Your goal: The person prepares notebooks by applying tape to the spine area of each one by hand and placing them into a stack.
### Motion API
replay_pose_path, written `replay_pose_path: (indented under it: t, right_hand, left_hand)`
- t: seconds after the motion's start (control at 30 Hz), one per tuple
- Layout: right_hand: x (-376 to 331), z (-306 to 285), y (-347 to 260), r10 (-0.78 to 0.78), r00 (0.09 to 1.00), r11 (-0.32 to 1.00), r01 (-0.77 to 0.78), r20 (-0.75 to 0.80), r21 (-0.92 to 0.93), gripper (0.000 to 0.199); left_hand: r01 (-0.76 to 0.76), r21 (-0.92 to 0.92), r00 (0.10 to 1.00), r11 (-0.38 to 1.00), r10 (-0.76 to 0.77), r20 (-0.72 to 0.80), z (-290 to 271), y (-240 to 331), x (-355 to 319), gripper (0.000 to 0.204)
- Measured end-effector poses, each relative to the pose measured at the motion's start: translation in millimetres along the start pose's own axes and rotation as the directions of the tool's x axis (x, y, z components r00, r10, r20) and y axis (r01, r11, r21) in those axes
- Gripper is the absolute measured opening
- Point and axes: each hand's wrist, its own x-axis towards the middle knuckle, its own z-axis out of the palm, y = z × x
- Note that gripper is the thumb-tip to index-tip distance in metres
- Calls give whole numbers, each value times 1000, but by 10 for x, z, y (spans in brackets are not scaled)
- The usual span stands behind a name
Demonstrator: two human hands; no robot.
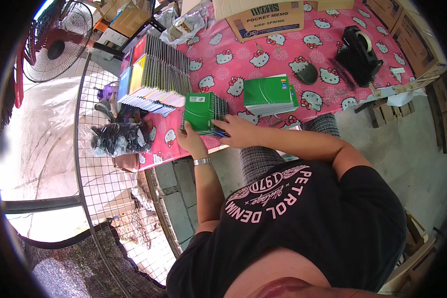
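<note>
Nearest is a black T-shirt (pixel 328 213). The left hand (pixel 192 142) has its fingers gripping the green spiral notebooks (pixel 197 114) on the worktop (pixel 221 79), seemingly steadying them; the right hand (pixel 242 131) touches their bindings, grip unclear. Taller notebook stacks (pixel 159 74) stand left, perhaps saving space.

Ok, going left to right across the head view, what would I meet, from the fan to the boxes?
Fan, tall stack of multicoloured spiral notebooks, green spiral notebooks between the hands, second green notebook pile, dark oval object, black tape dispenser, cardboard box at the right edge.
</note>
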Motion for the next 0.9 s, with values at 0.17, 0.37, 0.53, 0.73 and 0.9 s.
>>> replay_pose_path:
  t: [0.17,0.37,0.53,0.73,0.9]
  right_hand:
    - [-748,-672,-90,-209,953,977,214,-219,2,63]
    - [-1374,-1352,1044,147,667,952,-296,-731,-78,51]
    - [-1729,-1155,1640,4,914,792,-252,-407,-557,47]
    - [-1511,-1943,2256,108,579,610,-681,-808,-406,30]
    - [-1559,-2171,2772,265,689,410,-713,-674,-568,20]
  left_hand:
    - [-361,491,896,793,440,-52,-20,-514,30,30]
    - [-275,186,960,943,257,112,-22,-463,56,28]
    - [-160,129,978,979,140,153,-72,-392,30,27]
    - [-124,257,989,958,98,112,-25,-245,10,30]
    - [-412,528,896,743,437,84,195,160,-106,39]
